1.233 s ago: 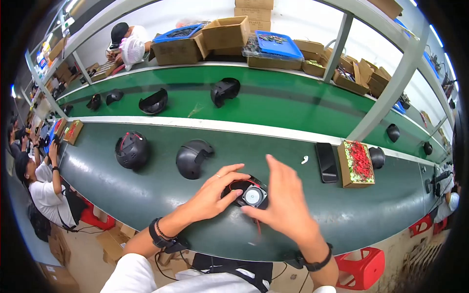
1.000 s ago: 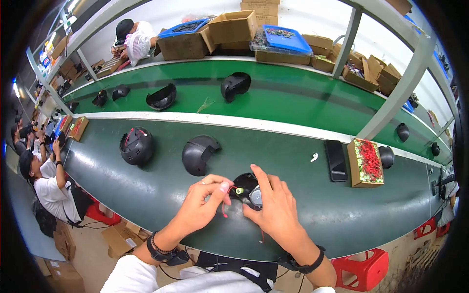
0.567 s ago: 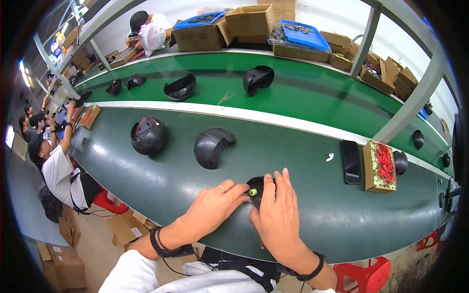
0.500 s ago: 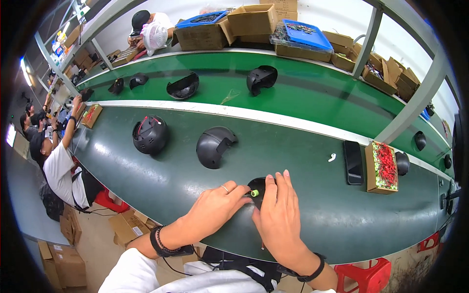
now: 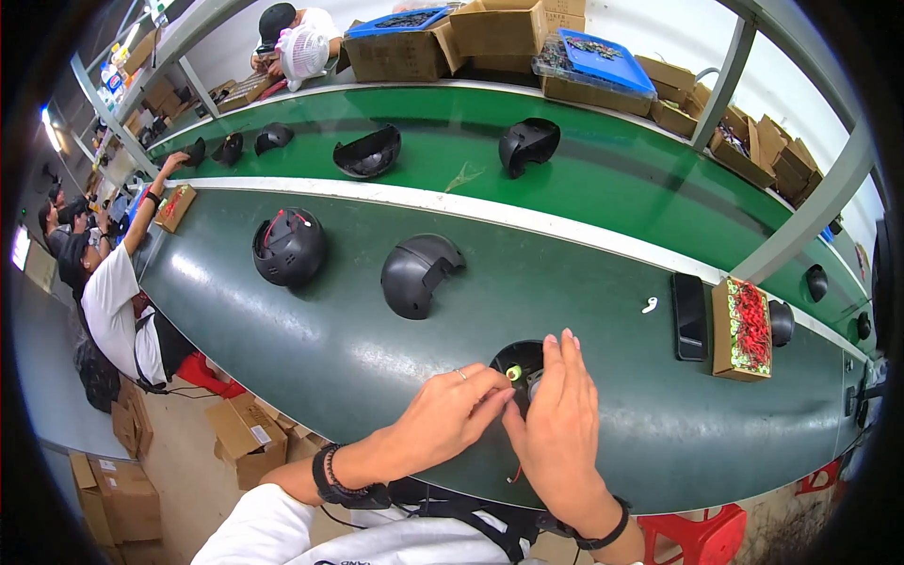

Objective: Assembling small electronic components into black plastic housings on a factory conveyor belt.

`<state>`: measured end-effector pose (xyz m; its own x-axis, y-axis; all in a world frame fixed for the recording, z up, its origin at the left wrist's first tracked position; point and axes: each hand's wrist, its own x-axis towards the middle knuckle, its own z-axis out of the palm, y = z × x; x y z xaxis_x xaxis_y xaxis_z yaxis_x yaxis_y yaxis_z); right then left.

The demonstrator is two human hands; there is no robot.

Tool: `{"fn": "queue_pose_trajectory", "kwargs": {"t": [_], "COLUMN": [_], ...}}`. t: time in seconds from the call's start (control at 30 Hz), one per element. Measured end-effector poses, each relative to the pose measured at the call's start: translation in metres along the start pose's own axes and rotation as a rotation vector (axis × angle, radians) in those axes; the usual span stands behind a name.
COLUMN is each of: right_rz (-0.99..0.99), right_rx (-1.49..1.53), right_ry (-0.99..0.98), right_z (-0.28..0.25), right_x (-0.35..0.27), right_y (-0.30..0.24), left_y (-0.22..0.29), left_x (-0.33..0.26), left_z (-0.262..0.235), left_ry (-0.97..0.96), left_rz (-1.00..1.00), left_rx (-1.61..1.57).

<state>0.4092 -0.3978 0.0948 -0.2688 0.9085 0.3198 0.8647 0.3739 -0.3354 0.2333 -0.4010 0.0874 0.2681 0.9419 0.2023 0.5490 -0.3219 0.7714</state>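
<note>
Both hands meet over a small round black part [image 5: 517, 363] that lies on the dark green counter [image 5: 330, 348], close to its near edge. The left hand [image 5: 450, 424] has its fingers curled in, thumb and forefinger pinched at a little yellow-green piece [image 5: 514, 373] on the part's top. The right hand [image 5: 563, 433] lies flat over the part's right side, fingers straight and together, palm down, so that most of the part is hidden beneath it; whether it grips anything underneath cannot be told. A thin red wire [image 5: 513, 474] trails from under the right hand toward the counter's near edge.

Beyond the round part, farther in on the counter, a black helmet shell [image 5: 417, 274] rests dome up, and to the left of that shell a second black helmet [image 5: 288, 247] with red wires on its crown sits well apart from the hands. To the right of the round part and farther in lie a small white clip [image 5: 650, 304], a black phone [image 5: 689, 316] and an open carton of red pieces [image 5: 744, 328], side by side. Behind the white strip a brighter green belt [image 5: 603, 179] carries more black helmet shells [image 5: 527, 144]. Cardboard boxes [image 5: 499, 28] stand on the shelf past it. At the counter's far left a person in a white shirt [image 5: 113, 311] reaches toward a small box.
</note>
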Motion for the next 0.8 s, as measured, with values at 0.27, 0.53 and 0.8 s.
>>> {"fn": "queue_pose_trajectory", "kwargs": {"t": [0.27,0.53,0.8], "right_rz": [-0.016,0.06,0.122], "right_rx": [0.195,0.246,0.306], "right_ry": [0.059,0.145,0.121], "right_z": [0.0,0.003,0.004], "right_x": [0.001,0.007,0.007], "right_y": [0.038,0.042,0.047], "left_y": [-0.018,-0.021,-0.023], "left_x": [0.001,0.001,0.047], "left_z": [0.032,0.029,-0.008], "left_ry": [0.118,0.084,-0.147], "left_rz": [0.254,0.331,0.056], "left_rx": [0.258,0.257,-0.399]}}
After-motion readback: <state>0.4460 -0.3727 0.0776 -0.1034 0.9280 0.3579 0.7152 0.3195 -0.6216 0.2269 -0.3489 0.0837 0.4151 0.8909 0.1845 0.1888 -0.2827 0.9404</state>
